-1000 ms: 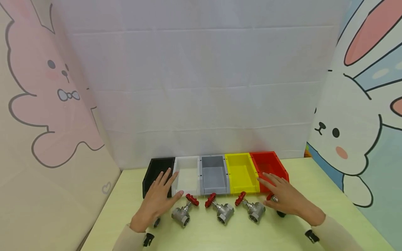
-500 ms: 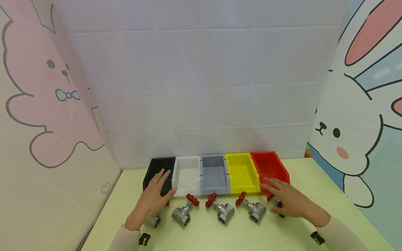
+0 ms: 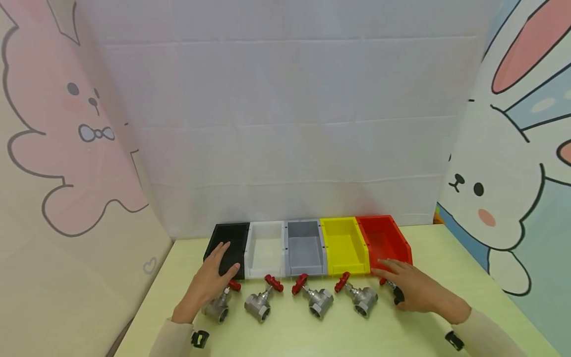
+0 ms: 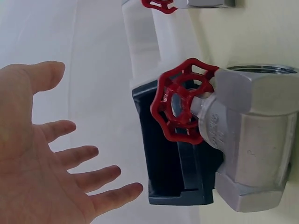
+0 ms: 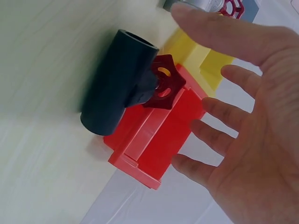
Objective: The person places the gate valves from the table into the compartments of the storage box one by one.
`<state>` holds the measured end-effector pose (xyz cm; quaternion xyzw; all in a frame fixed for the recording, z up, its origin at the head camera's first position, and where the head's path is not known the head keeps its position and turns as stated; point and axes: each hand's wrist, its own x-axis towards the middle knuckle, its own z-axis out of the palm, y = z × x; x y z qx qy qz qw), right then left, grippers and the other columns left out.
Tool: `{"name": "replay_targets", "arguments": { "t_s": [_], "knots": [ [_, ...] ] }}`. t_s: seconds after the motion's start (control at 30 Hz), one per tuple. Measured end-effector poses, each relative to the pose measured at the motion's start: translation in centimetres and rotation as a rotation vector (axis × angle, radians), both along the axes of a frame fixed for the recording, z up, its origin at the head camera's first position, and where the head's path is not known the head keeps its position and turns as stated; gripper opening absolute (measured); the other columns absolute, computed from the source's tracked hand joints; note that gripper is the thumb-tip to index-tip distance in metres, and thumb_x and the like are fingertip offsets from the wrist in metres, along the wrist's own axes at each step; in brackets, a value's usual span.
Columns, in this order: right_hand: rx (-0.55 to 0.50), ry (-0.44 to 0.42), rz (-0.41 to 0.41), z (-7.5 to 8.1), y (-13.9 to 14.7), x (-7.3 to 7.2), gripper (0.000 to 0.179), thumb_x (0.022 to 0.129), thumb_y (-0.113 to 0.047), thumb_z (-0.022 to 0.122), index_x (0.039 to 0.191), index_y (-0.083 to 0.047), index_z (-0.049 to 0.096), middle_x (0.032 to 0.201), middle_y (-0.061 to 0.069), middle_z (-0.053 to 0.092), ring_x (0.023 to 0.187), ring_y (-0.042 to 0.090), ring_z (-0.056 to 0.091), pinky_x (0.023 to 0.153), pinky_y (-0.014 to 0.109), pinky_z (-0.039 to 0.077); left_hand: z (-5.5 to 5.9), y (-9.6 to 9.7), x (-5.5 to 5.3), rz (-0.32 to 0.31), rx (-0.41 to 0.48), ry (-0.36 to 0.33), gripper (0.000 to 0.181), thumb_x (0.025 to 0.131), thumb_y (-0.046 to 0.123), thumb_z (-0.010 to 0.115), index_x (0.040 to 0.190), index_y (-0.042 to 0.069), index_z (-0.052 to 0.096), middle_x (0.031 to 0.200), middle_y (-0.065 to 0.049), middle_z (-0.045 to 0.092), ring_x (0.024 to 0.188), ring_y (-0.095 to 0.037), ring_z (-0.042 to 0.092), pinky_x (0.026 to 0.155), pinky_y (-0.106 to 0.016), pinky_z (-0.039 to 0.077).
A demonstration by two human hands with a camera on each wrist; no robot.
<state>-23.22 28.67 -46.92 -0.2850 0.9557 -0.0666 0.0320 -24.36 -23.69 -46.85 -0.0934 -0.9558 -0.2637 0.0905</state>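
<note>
My left hand (image 3: 206, 283) hovers with spread fingers between the black bin (image 3: 234, 238) and the leftmost metal valve (image 3: 217, 309), holding nothing. In the left wrist view that valve (image 4: 252, 135) lies apart from the fingers, its red handwheel (image 4: 184, 102) towards the bin. My right hand (image 3: 421, 288) is spread over the rightmost valve, partly hiding it in the head view. The right wrist view shows this valve (image 5: 117, 84) with a dark cylindrical body and a red handwheel, before the red bin (image 5: 135, 144); the palm (image 5: 261, 163) is apart from it.
Between the hands lie three more metal valves with red handwheels: one (image 3: 258, 306), a middle one (image 3: 320, 302) and one to its right (image 3: 365, 300). Behind them stand white (image 3: 265, 248), grey (image 3: 305, 245) and yellow (image 3: 343, 243) bins, against a white cloth backdrop (image 3: 290, 124).
My left hand has drawn left and back, uncovering the leftmost valve and more of the black and white bins. My right hand has shifted slightly right and towards me.
</note>
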Motion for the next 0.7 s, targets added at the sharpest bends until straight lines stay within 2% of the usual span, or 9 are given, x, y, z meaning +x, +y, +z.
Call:
{"name": "replay_targets", "arguments": {
  "t_s": [0.13,0.3,0.6,0.7],
  "knots": [
    [0.004,-0.014,-0.002,-0.3,0.1,-0.1,0.093,0.063,-0.019,0.092,0.144,-0.021,0.048,0.151,0.014,0.043,0.135,0.042,0.041,0.103,0.068,0.038,-0.4,-0.6,-0.3,0.014,0.003,0.001,0.072,0.099,0.046,0.054,0.156,0.011,0.027,0.161,-0.022,0.024,0.139,-0.049,0.037,0.095,-0.065,0.045],
    [0.011,-0.021,-0.003,-0.7,0.2,-0.1,0.088,0.063,-0.011,0.091,0.142,-0.017,0.052,0.150,0.014,0.045,0.135,0.042,0.042,0.104,0.067,0.038,-0.8,-1.6,-0.6,0.038,0.034,0.009,0.068,0.099,0.034,0.057,0.155,0.008,0.028,0.158,-0.025,0.027,0.138,-0.049,0.038,0.098,-0.065,0.043],
    [0.019,-0.017,-0.003,-1.4,0.2,0.0,0.085,0.063,-0.004,0.089,0.140,-0.016,0.054,0.147,0.015,0.049,0.131,0.040,0.046,0.098,0.063,0.046,-1.3,-3.1,-1.4,0.116,0.090,-0.073,0.064,0.099,0.020,0.056,0.154,0.008,0.028,0.156,-0.025,0.032,0.136,-0.050,0.040,0.101,-0.065,0.041],
    [0.018,-0.018,0.001,-1.7,0.3,0.0,0.084,0.064,-0.004,0.089,0.140,-0.016,0.054,0.146,0.015,0.049,0.130,0.039,0.047,0.097,0.062,0.048,-1.4,-3.5,-1.6,0.135,0.098,-0.077,0.063,0.098,0.017,0.056,0.154,0.006,0.028,0.155,-0.027,0.033,0.135,-0.050,0.040,0.101,-0.065,0.041]
  ]
}}
